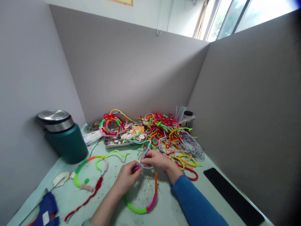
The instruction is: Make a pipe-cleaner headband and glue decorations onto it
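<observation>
A ring [138,211] partly wrapped in green, magenta, orange and purple pipe cleaner hangs between my hands and the table. My left hand [129,175] pinches its purple stretch. With fingertips closed, my right hand [156,160] grips a light blue pipe cleaner [147,147] against the ring, right beside the purple part. The blue strand's loose end rises and bends to the left. A short bare white piece of the ring [148,168] shows below the right fingers. My fingers hide the exact spot where blue meets the ring.
Left lies another wrapped ring [76,179] with a loose red strand [84,204], near a blue glue gun [47,208] and a teal flask [68,141]. Behind are a metal tray [117,145] of shells and a pipe cleaner heap [162,125]. A black strip [232,194] lies right. Grey partitions enclose the table.
</observation>
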`<state>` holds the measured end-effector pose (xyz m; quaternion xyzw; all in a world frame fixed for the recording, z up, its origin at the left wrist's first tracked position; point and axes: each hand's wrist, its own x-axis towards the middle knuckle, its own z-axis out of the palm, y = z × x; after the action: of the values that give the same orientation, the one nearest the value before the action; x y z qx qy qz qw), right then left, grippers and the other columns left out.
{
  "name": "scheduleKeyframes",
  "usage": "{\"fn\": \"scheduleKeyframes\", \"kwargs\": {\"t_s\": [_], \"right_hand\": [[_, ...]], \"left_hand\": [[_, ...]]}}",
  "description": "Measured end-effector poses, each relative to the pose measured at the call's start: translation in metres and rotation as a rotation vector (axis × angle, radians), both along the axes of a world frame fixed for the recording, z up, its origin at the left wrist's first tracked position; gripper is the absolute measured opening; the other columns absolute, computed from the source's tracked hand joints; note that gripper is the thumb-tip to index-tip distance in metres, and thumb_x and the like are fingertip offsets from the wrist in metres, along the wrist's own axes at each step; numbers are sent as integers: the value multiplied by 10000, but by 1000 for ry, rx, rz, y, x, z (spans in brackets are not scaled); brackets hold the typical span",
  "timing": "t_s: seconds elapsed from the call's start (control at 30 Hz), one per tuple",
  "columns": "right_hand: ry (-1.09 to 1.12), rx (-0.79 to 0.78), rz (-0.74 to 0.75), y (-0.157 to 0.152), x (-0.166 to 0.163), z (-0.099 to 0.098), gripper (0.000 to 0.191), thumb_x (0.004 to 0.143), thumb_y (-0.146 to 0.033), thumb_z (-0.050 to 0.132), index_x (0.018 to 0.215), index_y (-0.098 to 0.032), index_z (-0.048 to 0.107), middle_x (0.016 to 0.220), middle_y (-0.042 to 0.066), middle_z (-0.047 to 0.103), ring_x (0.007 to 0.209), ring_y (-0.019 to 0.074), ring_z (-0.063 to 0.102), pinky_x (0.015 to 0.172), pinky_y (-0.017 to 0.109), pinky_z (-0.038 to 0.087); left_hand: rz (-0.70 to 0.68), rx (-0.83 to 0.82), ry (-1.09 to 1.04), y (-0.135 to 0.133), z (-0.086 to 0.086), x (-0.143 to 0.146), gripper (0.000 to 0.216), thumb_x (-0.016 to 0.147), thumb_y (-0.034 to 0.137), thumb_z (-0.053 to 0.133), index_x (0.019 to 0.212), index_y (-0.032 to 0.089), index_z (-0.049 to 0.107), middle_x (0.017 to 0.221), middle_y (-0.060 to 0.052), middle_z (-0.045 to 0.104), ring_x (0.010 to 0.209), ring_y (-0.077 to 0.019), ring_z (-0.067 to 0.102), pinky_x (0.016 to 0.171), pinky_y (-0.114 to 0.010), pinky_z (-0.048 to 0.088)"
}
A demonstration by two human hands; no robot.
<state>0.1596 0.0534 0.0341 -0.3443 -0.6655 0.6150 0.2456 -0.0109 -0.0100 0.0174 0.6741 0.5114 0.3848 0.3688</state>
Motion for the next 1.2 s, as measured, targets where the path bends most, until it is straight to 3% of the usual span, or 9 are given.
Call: {"fn": "scheduleKeyframes", "kwargs": {"t_s": [0.33, 0.6, 0.83, 1.07, 1.2], "right_hand": [[40, -19, -27, 0, -4, -3, 346, 638, -449, 723, 637, -118, 621, 492, -49, 500, 473, 67, 409, 472, 199, 299], [91, -106, -5, -3, -4, -4, 382, 653, -455, 722, 575, -116, 565, 466, -68, 434, 445, 44, 331, 449, 196, 223], [129, -178, -14, -2, -5, -8, 387, 633, -450, 742, 564, -116, 558, 453, -66, 445, 430, 42, 344, 434, 185, 234], [119, -284, 10, -3, -8, -16, 425, 577, -494, 773, 650, -109, 609, 512, -45, 520, 449, 59, 459, 458, 184, 351], [101, -319, 31, -4, -8, -16, 412, 602, -481, 769, 630, -103, 606, 500, -39, 526, 448, 59, 479, 459, 180, 362]], "left_hand": [[-9, 92, 42, -2, -1, -1, 143, 766, 256, 529, 695, 149, 592, 595, 21, 507, 566, -119, 437, 546, -219, 341], [-3, 168, 42, -6, 4, 0, 127, 780, 249, 529, 692, 165, 563, 604, 23, 524, 565, -116, 454, 553, -217, 343], [-13, 144, -44, -6, 4, 1, 130, 778, 235, 547, 882, 194, 481, 529, 92, 413, 491, -102, 392, 500, -202, 298], [-58, 206, -30, -8, 5, 0, 118, 803, 216, 527, 909, 178, 564, 723, 0, 619, 611, -130, 535, 581, -222, 383], [-43, 220, 6, -9, 9, 1, 107, 809, 214, 524, 849, 165, 611, 749, -26, 658, 652, -145, 574, 615, -230, 408]]}}
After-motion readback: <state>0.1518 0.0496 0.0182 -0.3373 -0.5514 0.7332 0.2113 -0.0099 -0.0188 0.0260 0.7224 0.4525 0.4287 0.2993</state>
